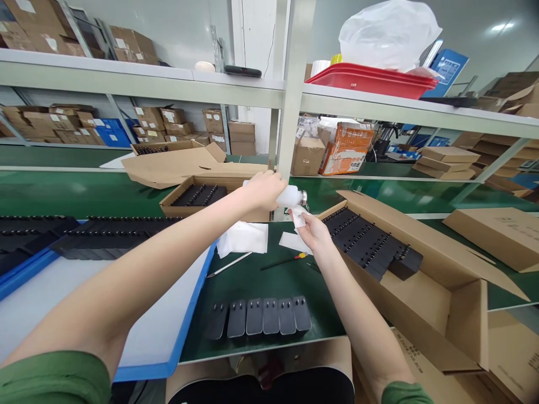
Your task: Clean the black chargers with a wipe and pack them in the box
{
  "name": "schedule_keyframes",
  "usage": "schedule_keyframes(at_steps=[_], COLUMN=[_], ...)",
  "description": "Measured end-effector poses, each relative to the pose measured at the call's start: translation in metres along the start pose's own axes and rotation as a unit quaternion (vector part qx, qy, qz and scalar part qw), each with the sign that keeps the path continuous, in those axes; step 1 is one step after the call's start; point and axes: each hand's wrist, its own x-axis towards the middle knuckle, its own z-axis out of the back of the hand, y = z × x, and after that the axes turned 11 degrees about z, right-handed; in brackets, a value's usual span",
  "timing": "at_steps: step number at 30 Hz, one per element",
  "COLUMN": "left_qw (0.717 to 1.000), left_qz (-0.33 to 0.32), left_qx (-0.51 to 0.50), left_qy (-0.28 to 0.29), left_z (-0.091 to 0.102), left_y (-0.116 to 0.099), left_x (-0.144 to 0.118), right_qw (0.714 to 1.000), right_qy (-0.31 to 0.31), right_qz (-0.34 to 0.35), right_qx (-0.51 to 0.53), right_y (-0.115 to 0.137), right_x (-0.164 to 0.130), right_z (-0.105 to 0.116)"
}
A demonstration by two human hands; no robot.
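Note:
My left hand (264, 189) grips a white plastic bottle (291, 197), held on its side with its metal cap pointing right. Just below the cap, my right hand (314, 229) pinches a small white wipe (298, 216) against the bottle's mouth. Both hands are raised above the green bench mat (261, 280). A row of several black adapters (263, 317) lies on the mat near the front edge, below my arms.
An open cardboard box (442, 292) with rows of black adapters (370, 244) sits at right. Another box of adapters (197, 196) lies behind my left hand. White wipes (244, 238), tweezers (229, 265) and a thin tool (282, 261) lie on the mat. A blue-edged tray (177, 342) lies at left.

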Motion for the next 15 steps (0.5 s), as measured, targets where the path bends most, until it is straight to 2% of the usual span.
schedule_keyframes(at_steps=[4, 9, 12, 15], left_qw=[0.997, 0.974, 0.950, 0.925], left_qz=[0.034, 0.118, 0.172, 0.207], left_qx=[-0.071, -0.192, -0.262, -0.319], left_qy=[0.007, -0.006, -0.012, -0.019], left_z=[-0.021, -0.067, -0.095, -0.119], left_y=[0.005, 0.004, -0.003, -0.012], left_x=[0.004, 0.005, 0.004, 0.003], right_qw=[0.998, 0.977, 0.943, 0.891], right_qy=[0.014, 0.049, 0.083, 0.108], right_qz=[0.004, -0.031, -0.050, -0.036], right_qx=[-0.065, -0.204, -0.319, -0.440], right_y=[0.000, 0.001, 0.011, 0.035], right_x=[-0.002, -0.007, -0.015, -0.029], right_z=[0.001, 0.012, 0.024, 0.034])
